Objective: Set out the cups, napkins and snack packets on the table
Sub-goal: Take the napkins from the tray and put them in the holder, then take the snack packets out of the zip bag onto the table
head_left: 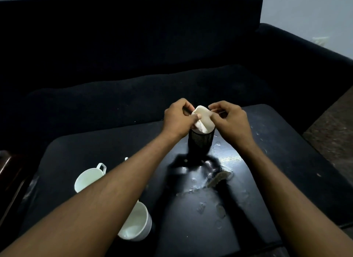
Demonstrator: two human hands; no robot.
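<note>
A black mesh holder point(201, 141) stands upright near the far middle of the dark table point(286, 161). White napkins point(204, 121) stick out of its top. My left hand point(176, 121) pinches the napkins from the left, and my right hand point(230, 121) pinches them from the right. A white cup with a handle point(88, 178) sits at the table's left. A second white cup point(136, 226) stands nearer me, partly hidden under my left forearm. No snack packets are in view.
A dark sofa point(133, 65) runs along the far side of the table. The tabletop shows pale smears and a brownish stain point(219, 178) right of centre. A dark wooden object point(9, 172) sits off the left edge. Bare floor point(332, 126) lies to the right.
</note>
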